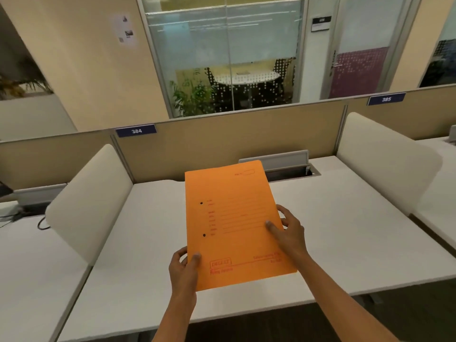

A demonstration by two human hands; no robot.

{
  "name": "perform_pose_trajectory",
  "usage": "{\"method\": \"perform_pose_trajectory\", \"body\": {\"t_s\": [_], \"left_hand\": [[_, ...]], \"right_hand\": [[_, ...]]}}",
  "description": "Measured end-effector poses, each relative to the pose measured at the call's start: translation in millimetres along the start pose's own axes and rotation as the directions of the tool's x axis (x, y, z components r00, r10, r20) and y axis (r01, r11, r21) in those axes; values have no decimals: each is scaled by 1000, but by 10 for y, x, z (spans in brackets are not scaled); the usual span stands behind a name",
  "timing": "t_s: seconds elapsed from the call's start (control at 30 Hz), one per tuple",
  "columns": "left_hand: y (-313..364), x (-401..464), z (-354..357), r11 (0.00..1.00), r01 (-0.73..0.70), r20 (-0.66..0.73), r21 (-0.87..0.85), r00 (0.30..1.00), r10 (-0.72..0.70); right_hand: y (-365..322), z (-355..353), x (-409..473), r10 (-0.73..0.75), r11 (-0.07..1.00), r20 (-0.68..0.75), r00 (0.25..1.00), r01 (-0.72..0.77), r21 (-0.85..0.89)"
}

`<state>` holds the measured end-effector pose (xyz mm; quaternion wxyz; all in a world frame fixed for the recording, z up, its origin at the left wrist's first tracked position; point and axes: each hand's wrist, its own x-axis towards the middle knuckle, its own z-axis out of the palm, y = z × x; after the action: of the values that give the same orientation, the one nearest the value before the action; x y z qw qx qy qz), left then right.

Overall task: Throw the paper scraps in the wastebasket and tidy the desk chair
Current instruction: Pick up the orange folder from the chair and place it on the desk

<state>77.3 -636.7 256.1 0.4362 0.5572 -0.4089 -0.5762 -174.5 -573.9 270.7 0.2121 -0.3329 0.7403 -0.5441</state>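
An orange file folder [232, 218] with red print and two punch holes is held above the white desk [333, 230]. My left hand [183, 267] grips its near left corner, thumb on top. At its right edge is my right hand [288, 230], thumb on the cover and fingers underneath. The folder tilts slightly away from me. No paper scraps, wastebasket or desk chair appear in view.
White side dividers stand at the left [91, 201] and right [385, 159] of the desk. A tan partition [222, 139] runs along the back, with an open cable tray [291, 171] before it. Cables [22, 218] lie on the neighbouring desk at left.
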Motion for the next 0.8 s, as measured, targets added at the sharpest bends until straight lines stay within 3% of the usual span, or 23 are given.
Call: {"method": "perform_pose_trajectory", "body": {"t_s": [0.43,0.8], "left_hand": [[-4,1282,201,998,53,-159,27,986,-48],[139,2788,534,991,70,-101,118,993,-58]], "right_hand": [[264,809,961,107,984,166,980,-81,-157],[344,1540,1767,206,955,53,977,-189,-228]]}}
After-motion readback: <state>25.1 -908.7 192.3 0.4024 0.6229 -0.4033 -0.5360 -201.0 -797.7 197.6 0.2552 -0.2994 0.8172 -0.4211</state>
